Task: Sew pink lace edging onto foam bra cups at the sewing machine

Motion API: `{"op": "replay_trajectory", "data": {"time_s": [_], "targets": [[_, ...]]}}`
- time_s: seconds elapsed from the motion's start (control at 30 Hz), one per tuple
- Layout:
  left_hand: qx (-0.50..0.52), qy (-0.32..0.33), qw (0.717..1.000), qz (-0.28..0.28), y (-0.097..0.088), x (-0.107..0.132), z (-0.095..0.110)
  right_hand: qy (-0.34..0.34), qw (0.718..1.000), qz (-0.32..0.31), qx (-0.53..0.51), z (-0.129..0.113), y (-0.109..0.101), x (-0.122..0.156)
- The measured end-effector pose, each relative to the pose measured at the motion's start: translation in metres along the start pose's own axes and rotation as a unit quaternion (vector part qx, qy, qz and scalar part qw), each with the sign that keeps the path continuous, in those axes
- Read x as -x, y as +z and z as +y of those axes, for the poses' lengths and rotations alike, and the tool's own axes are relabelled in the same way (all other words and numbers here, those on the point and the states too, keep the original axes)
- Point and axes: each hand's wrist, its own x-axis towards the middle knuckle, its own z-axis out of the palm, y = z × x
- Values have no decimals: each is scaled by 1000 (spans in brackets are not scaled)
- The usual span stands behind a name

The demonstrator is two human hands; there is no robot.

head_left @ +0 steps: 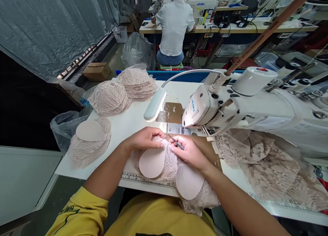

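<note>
A pale pink lace bra piece [170, 162] with two smooth oval cups lies at the table's front edge, the right cup [189, 182] hanging partly over it. My left hand [147, 139] pinches the lace's upper edge above the left cup [152, 163]. In my right hand [188, 152] is a pair of small dark thread snips [176, 142], the tip pointing up and left. Its thumb and fingers also meet the lace edge close to my left fingertips. Just beyond both hands stands the needle area of a white sewing machine [197, 107].
Stacks of lace cups [110, 98] sit at the back left, with a single lace piece [89, 135] nearer. A lamp [155, 104] on a bendable neck hangs over the table. More lace [276, 167] lies on the right. A co-worker [175, 25] sits beyond, facing away.
</note>
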Motion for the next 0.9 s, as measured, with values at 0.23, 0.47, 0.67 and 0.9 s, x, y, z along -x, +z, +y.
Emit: {"op": "replay_trajectory", "data": {"time_s": [0.23,0.47,0.67,0.9], "targets": [[36,-13,999,-15,13,-8,1,-52,997,42,-41,-1,-1,2],[113,-59,992,20,11,-5,3,-47,997,9,-56,7,-12,2],[158,-43,986,21,16,-8,0,-48,999,-4,-24,1,-12,2],[151,-37,988,-9,21,-12,0,-55,998,-6,-24,-1,-3,3]]}}
